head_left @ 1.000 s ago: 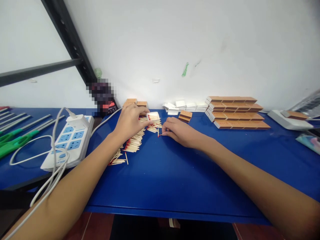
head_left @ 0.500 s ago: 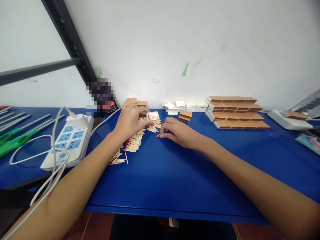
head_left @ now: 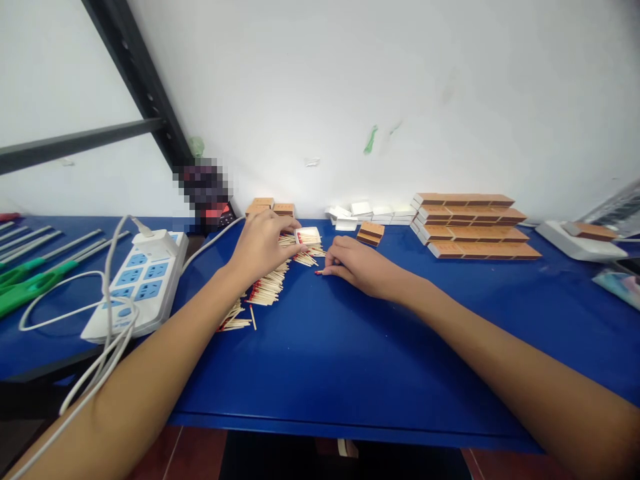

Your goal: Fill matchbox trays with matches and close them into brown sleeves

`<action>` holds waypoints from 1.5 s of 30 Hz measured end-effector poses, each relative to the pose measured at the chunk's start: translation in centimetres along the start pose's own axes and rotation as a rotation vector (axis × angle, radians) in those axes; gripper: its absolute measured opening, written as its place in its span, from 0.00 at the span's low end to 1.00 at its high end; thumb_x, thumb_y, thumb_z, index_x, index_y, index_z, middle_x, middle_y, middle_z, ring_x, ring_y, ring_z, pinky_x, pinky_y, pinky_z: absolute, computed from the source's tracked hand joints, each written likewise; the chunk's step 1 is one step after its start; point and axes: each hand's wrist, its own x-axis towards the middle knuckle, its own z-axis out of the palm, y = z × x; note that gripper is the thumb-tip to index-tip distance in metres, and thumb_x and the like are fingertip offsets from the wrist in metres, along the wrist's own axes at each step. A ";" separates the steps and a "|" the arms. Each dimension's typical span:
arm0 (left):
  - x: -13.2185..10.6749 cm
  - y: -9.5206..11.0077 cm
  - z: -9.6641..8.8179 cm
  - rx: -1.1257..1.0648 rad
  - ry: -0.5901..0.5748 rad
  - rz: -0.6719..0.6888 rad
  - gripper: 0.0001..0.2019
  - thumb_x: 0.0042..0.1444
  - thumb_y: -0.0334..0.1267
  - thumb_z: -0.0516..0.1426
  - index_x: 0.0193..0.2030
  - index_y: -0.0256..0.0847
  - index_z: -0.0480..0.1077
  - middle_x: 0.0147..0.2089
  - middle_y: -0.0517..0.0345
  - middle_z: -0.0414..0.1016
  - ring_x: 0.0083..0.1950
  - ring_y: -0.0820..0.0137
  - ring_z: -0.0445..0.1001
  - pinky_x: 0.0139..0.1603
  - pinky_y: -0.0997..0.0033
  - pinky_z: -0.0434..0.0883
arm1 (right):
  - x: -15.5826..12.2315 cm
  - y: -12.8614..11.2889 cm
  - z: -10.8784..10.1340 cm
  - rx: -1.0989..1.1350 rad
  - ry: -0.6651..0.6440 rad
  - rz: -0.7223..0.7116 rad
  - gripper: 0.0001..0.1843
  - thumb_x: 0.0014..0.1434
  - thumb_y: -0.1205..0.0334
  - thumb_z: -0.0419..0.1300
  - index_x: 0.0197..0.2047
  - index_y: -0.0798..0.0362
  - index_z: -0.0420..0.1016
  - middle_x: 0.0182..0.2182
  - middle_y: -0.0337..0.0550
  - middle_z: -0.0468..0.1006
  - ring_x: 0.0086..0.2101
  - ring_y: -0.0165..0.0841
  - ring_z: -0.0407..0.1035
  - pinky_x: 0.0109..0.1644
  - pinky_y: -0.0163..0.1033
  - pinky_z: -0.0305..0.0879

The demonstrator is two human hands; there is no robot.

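Observation:
Between the thumb and fingers of my left hand (head_left: pixel 263 241) is a white matchbox tray (head_left: pixel 307 233) with red-tipped matches in it, tilted toward me. Just to its right, my right hand (head_left: pixel 353 265) pinches a few matches (head_left: pixel 319 272), their red heads poking out past the fingertips; how many is hidden. Loose matches (head_left: pixel 267 285) lie in a long pile below and beside my left hand, and one single match (head_left: pixel 253 317) lies apart at the near end. Some of the pile is covered by my left hand and forearm.
Brown matchboxes (head_left: pixel 475 250) stand stacked in stepped rows at right. White trays (head_left: pixel 373 212) line the wall, with brown box pieces (head_left: pixel 370 233) in front. A power strip (head_left: pixel 145 287) with cables and green-handled tools (head_left: pixel 45 283) lie left. A white device (head_left: pixel 575 241) sits far right.
The tray in my left hand has tipped slightly more toward me. My right hand has barely shifted, still pinching the matches close to the table.

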 end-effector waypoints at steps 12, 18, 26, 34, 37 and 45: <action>-0.8 2.2 0.7 -0.092 -0.095 0.095 0.20 0.53 0.48 0.75 0.50 0.46 0.82 0.46 0.54 0.83 0.52 0.57 0.78 0.59 0.55 0.70 | 0.4 -0.1 0.2 -0.127 0.334 -0.004 0.07 0.73 0.58 0.59 0.43 0.50 0.74 0.43 0.50 0.73 0.45 0.43 0.68 0.51 0.46 0.64; -0.4 2.1 0.2 -0.138 -0.060 0.071 0.18 0.54 0.47 0.75 0.48 0.47 0.82 0.45 0.57 0.86 0.50 0.58 0.79 0.57 0.55 0.70 | 0.2 0.1 0.0 -0.058 0.406 0.000 0.07 0.73 0.58 0.58 0.42 0.50 0.74 0.40 0.47 0.73 0.41 0.40 0.68 0.46 0.43 0.63; 0.0 0.4 -0.2 -0.043 0.094 -0.056 0.16 0.54 0.45 0.75 0.47 0.44 0.83 0.45 0.53 0.85 0.51 0.54 0.80 0.59 0.50 0.73 | 0.3 1.3 0.9 -0.074 0.323 0.103 0.05 0.69 0.60 0.64 0.44 0.51 0.78 0.40 0.46 0.74 0.42 0.41 0.69 0.47 0.43 0.64; 0.0 0.1 0.2 0.009 0.115 -0.036 0.17 0.53 0.44 0.76 0.47 0.43 0.82 0.43 0.54 0.85 0.51 0.54 0.79 0.58 0.52 0.72 | 0.7 1.5 1.6 -0.088 0.233 0.081 0.04 0.70 0.65 0.62 0.44 0.51 0.80 0.40 0.46 0.73 0.42 0.40 0.69 0.46 0.42 0.63; 0.0 0.1 0.2 0.013 0.108 -0.038 0.17 0.53 0.44 0.75 0.47 0.44 0.82 0.44 0.54 0.85 0.51 0.55 0.79 0.59 0.52 0.72 | 0.9 1.4 1.7 -0.092 0.230 0.073 0.04 0.70 0.65 0.62 0.43 0.52 0.79 0.39 0.46 0.74 0.41 0.39 0.69 0.46 0.42 0.63; -0.1 0.2 0.1 0.031 0.096 -0.030 0.16 0.54 0.44 0.75 0.47 0.44 0.81 0.44 0.55 0.84 0.52 0.54 0.79 0.60 0.52 0.69 | 1.0 1.1 1.9 -0.091 0.209 0.059 0.02 0.70 0.64 0.61 0.44 0.52 0.76 0.40 0.47 0.75 0.42 0.40 0.69 0.48 0.43 0.64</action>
